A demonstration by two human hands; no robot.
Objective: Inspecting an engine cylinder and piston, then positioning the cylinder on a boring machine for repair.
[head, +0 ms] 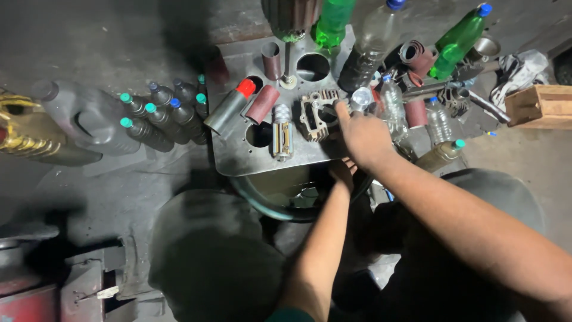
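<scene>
the finned engine cylinder (314, 113), a pale metal casting with a round bore, lies on the grey metal plate (238, 156) just above the middle of the frame. the right hand (363, 138) comes in from the lower right and rests against the cylinder's right edge, fingers curled narrow around its side, with the index finger stretched up towards a small shiny metal cup (361, 98) just beside it. the left hand (342, 172) sits right under the right one, at the plate's lower edge; it is mostly hidden, so whether it grips anything cannot be told.

just left of the cylinder a short ribbed chrome part (282, 134) stands on the plate, and further left lie a rolled strip of reddish sandpaper (263, 104) and a grey spray can with a red cap (230, 106). the plate has several round holes (312, 67) cut in it. below the plate's edge, at centre frame, a dark round basin (280, 200) shows.

at the top, green plastic bottles (459, 39) and clear ones (372, 42) crowd the plate's far side. at the left of the frame a cluster of dark bottles with teal and blue caps (158, 116) lies on the floor, beside a grey jug (83, 119). a wooden box (545, 106) sits at the right edge.
</scene>
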